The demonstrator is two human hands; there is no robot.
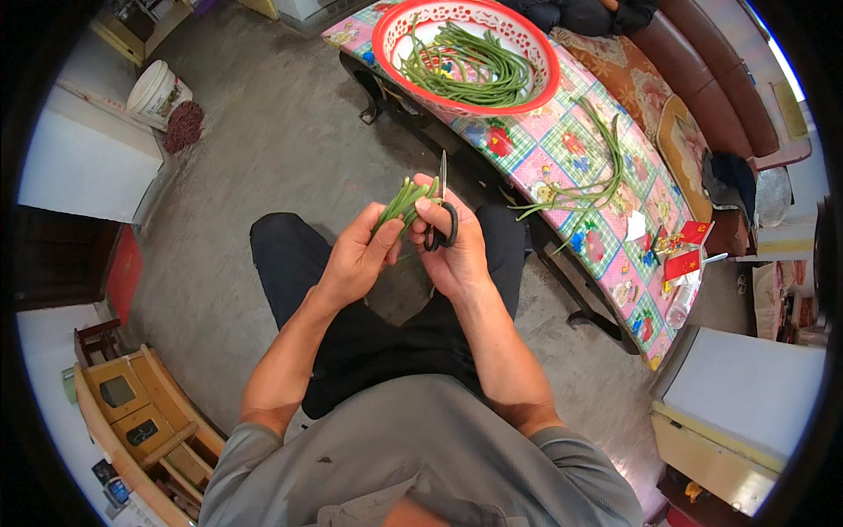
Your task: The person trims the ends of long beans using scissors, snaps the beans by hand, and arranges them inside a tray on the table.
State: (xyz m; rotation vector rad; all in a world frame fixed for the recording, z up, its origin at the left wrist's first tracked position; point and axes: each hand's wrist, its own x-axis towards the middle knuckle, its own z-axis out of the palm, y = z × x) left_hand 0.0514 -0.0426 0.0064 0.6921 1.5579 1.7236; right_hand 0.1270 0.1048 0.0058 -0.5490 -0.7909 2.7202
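Note:
My left hand (pixel 362 253) grips a bunch of long green beans (pixel 403 203), their ends level near my fingertips. Black-handled scissors (pixel 442 224) hang on the fingers of my right hand (pixel 454 244), blades pointing away from me. The right thumb and fingertips also touch the bean ends. Both hands are close together above my lap. On the table at the upper right, a red-rimmed basin (pixel 552 79) contains a heap of long green beans (pixel 487 66). More long beans (pixel 616 165) lie loose on the patterned tablecloth (pixel 527 155).
Small red flags (pixel 681 265), a white paper piece (pixel 635 226) and a clear plastic bottle (pixel 679 308) are on the table's near right end. Behind it stands a brown sofa (pixel 714 72), with a dark-clothed person partly visible. A white bucket (pixel 155 92) stands at the upper left.

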